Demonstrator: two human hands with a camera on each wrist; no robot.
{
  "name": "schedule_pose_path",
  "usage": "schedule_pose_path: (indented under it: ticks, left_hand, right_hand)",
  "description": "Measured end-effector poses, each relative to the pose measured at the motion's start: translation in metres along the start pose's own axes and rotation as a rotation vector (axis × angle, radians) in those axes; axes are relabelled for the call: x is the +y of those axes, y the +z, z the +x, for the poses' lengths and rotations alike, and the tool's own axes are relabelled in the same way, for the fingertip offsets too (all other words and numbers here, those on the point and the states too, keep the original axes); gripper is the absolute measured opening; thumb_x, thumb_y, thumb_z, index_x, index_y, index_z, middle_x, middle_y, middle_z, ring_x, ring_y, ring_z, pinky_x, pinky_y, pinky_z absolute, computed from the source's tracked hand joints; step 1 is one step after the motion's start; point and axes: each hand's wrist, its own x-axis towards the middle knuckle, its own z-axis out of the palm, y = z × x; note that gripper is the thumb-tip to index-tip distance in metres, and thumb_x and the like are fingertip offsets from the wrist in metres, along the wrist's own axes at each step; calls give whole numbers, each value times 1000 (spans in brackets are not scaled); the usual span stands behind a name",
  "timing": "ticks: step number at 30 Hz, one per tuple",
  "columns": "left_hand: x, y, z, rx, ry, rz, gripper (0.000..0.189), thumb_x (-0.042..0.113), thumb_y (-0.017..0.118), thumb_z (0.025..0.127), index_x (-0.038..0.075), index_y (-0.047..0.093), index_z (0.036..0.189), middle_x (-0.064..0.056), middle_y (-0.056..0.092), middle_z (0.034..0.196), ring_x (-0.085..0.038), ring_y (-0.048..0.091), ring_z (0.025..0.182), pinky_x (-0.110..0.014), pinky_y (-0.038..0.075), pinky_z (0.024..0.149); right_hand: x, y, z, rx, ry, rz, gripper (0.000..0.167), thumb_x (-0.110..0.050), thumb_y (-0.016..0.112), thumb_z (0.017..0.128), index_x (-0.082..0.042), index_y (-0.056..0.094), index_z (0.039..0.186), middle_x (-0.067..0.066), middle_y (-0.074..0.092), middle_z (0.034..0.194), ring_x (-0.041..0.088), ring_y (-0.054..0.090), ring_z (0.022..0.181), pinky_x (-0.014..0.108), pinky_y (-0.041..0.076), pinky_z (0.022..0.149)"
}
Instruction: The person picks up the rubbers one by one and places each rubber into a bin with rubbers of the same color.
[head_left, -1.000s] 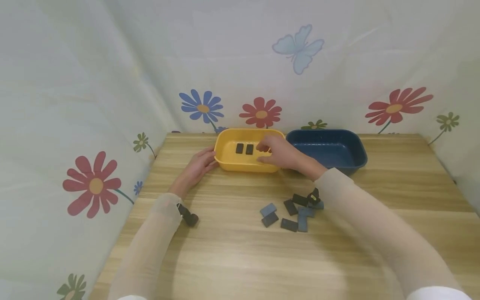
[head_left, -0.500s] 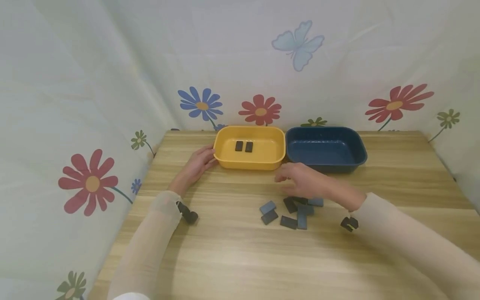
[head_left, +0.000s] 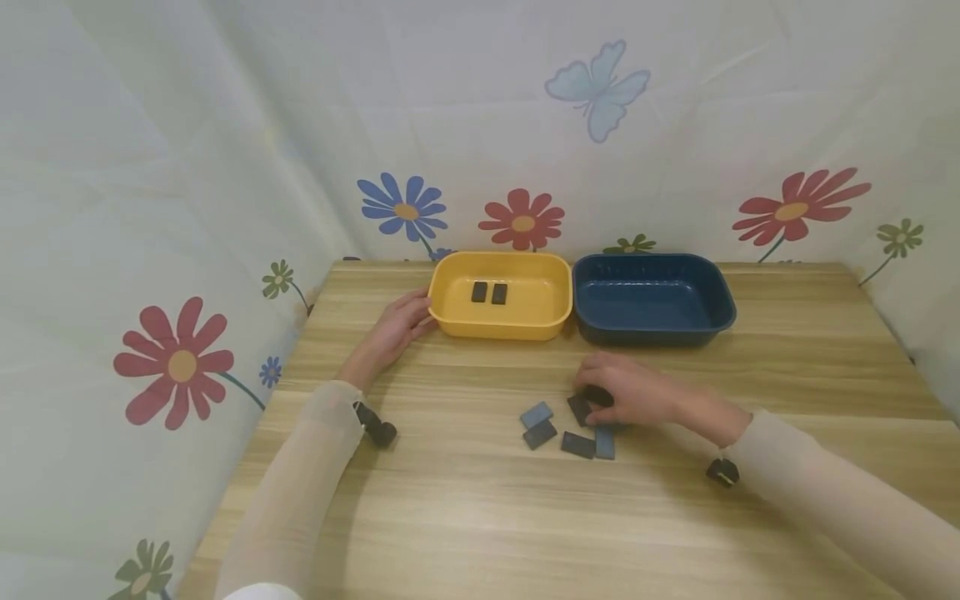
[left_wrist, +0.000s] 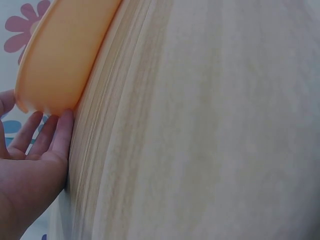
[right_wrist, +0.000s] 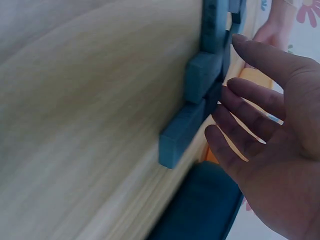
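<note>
In the head view my left hand (head_left: 393, 332) rests against the left end of a yellow bin (head_left: 502, 330). Its fingers reach straight to the bin's end wall in the left wrist view, thumb near the rim. My right hand (head_left: 632, 390) is over a loose cluster of small rectangular blocks. Under it a black block (head_left: 597, 397) shows between thumb and fingers. In the right wrist view the fingers are spread and bent a little, fingertips right at the dark blocks. A blue-grey block (right_wrist: 182, 135) lies at the near end of the cluster. Some blocks are hidden behind the hand.
Two dark blocks (head_left: 498, 293) lie inside the yellow bin. A navy blue bin (head_left: 652, 337) stands close beside it on the right. To the left of the right hand are more loose blocks (head_left: 536, 415) on the wooden table (head_left: 450, 517). A flowered curtain hangs behind.
My right hand has moved from over the yellow bin, back and down to the right, onto the cluster of blocks. The left hand has stayed at the yellow bin's end.
</note>
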Motion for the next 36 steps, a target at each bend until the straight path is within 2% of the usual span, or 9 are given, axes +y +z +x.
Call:
schedule_pose_path:
  ticks: [3, 7, 13, 19, 31, 36]
  left_hand:
    - [0, 1, 0, 4, -6, -4, 57, 14, 53, 112, -1, 33, 163, -16, 37, 168, -29, 44, 150, -37, 50, 117]
    - [0, 1, 1, 5, -10, -11, 57, 14, 53, 112, -1, 33, 163, -16, 37, 168, -30, 44, 150, -37, 50, 117]
    - [0, -1, -2, 18, -12, 3, 58, 15, 52, 112, -1, 31, 164, -15, 36, 169, -29, 44, 150, -36, 50, 117]
    - [-1, -4, -3, 18, -2, 4, 58, 14, 51, 113, -1, 30, 164, -16, 34, 169, -29, 44, 151, -36, 49, 117]
    - [-2, -3, -2, 0, 5, -4, 56, 15, 53, 112, -1, 33, 163, -16, 39, 167, -28, 47, 148, -37, 50, 117]
    - [-1, 0, 0, -17, 10, 4, 57, 15, 52, 113, 0, 33, 163, -16, 36, 168, -29, 45, 150, -38, 48, 119]
  right_hand:
    - [6, 8, -2, 41, -68, -29, 39, -24, 93, 81, -9, 75, 113, 1, 65, 109, 20, 60, 103, 43, 59, 92]
    - [7, 12, -1, 70, -103, -41, 37, -22, 93, 81, -10, 74, 109, -1, 62, 106, 19, 57, 100, 43, 57, 86]
    - [-1, 8, 1, 12, -39, -24, 36, -19, 92, 82, -9, 76, 112, 0, 63, 109, 19, 58, 105, 43, 57, 93]
    - [-5, 7, 3, -17, -13, -18, 35, -17, 91, 85, -8, 75, 115, 2, 64, 113, 21, 57, 108, 44, 57, 97]
    - [-9, 5, 1, -9, -31, -26, 35, -17, 91, 84, -6, 75, 114, 2, 62, 111, 22, 57, 108, 44, 57, 96]
    - [-5, 7, -1, 2, -17, -18, 36, -17, 91, 84, -7, 75, 114, 3, 64, 114, 22, 58, 110, 44, 57, 98]
